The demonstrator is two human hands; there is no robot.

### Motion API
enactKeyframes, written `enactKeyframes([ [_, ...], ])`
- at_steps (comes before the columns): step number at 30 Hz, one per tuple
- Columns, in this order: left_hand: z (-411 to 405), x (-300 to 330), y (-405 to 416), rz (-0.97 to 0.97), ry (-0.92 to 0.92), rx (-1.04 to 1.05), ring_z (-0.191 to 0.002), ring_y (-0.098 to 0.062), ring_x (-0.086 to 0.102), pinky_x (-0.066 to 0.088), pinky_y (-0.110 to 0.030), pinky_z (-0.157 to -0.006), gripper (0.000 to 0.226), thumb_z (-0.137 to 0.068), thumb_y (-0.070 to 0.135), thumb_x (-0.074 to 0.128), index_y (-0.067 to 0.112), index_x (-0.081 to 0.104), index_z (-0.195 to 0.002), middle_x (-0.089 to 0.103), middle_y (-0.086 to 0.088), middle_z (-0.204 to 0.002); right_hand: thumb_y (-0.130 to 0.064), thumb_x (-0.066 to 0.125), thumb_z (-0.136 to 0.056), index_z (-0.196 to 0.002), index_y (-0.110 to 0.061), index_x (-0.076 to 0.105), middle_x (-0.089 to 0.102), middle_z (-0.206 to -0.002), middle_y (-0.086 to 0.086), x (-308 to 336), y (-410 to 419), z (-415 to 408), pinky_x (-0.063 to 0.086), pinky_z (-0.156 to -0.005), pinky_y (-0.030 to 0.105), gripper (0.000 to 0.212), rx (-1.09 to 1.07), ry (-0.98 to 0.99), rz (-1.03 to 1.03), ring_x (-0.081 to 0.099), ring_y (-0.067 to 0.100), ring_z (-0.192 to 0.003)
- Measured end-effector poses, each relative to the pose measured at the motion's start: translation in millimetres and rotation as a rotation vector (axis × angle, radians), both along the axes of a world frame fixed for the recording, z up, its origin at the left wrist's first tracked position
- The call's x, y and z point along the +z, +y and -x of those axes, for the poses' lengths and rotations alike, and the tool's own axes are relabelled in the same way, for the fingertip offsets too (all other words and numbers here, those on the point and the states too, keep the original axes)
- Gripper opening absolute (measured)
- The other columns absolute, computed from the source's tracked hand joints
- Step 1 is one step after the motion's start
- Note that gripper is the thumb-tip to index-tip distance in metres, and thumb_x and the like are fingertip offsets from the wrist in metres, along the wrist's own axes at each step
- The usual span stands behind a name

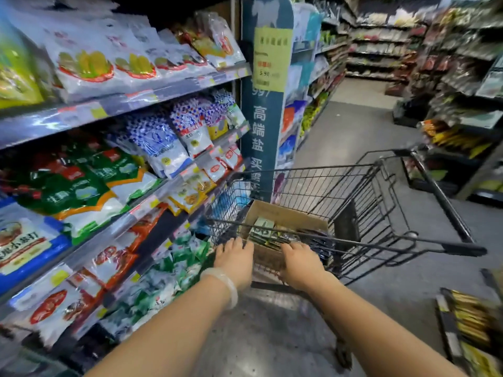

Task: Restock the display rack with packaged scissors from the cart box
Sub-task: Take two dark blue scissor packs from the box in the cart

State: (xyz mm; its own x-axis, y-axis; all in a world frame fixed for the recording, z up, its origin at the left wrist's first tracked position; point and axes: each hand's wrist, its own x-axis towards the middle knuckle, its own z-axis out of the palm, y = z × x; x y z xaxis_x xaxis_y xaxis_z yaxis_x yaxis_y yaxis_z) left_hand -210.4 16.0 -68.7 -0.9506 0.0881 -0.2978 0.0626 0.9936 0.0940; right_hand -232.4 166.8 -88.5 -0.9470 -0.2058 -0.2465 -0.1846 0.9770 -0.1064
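A black wire shopping cart (353,186) stands in the aisle ahead of me. Inside it sits an open cardboard box (283,213) holding several green-and-dark packaged items (265,227), their contents too blurred to make out. My left hand (235,257) and my right hand (300,263) both grip the cart's near rim, fingers curled over the wire beside the box. The left wrist wears a pale bangle. No scissors display rack can be made out.
Shelves of bagged salt and seasoning (114,148) run close along the left. A blue end panel with a yellow price sign (268,85) stands just beyond the cart. Stocked shelves (462,77) line the right; grey floor stretches ahead.
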Motion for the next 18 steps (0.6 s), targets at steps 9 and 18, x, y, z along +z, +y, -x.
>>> enactKeyframes([
  [9,124,-19,57,0.022,-0.011,-0.194,-0.145,-0.033,0.011,0.016,-0.046,-0.118,0.071,-0.088,0.022,0.059,0.014,0.02,-0.147,0.013,-0.015,-0.156,-0.025,0.055,-0.088,-0.137,-0.014,0.035,0.04,-0.138,0.011,-16,56,99,0.037,-0.105,0.045,0.054,-0.15,-0.013,-0.018,0.035,0.033,-0.131],
  [18,306,-43,70,-0.015,-0.091,-0.281,-0.142,-0.032,0.019,0.021,-0.045,-0.116,0.064,-0.088,0.025,0.058,0.012,0.028,-0.143,0.023,-0.015,-0.152,-0.033,0.055,-0.088,-0.133,-0.014,0.038,0.044,-0.135,0.01,-43,93,258,0.042,-0.098,0.041,0.052,-0.321,-0.117,0.011,0.041,0.03,-0.124],
])
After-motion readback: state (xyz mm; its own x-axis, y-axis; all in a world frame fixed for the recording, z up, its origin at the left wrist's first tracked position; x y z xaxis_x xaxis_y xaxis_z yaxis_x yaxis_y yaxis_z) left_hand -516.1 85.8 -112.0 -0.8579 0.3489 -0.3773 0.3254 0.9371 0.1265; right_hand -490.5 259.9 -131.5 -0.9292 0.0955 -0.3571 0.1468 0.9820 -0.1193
